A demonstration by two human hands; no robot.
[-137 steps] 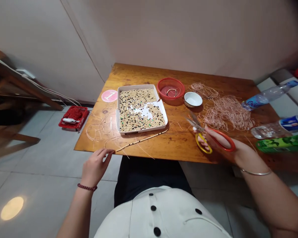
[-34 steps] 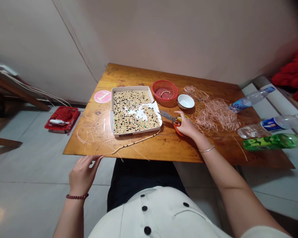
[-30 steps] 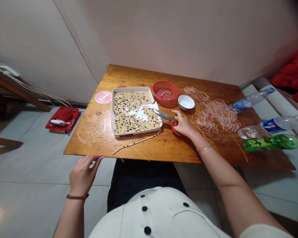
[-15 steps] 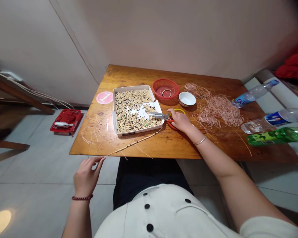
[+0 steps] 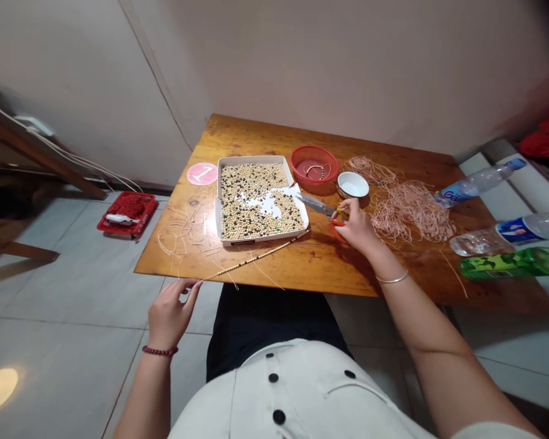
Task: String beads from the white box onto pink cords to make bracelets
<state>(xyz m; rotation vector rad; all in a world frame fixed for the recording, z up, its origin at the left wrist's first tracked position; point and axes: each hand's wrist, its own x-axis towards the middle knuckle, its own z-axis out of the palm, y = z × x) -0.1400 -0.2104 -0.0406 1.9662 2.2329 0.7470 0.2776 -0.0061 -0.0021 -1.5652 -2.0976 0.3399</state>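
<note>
The right hand [image 5: 357, 227] curls round the orange handles of the metal scissors [image 5: 319, 206], which lie on the smooth wooden table [image 5: 329, 268]. The left hand [image 5: 168, 310] pinches the thin string of round beads [image 5: 252, 258] beside the flat box [image 5: 217, 213].

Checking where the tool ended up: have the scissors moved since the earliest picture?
Yes. The scissors have gone left, from beside the cord pile to just right of the bead box, under the right hand.
</note>
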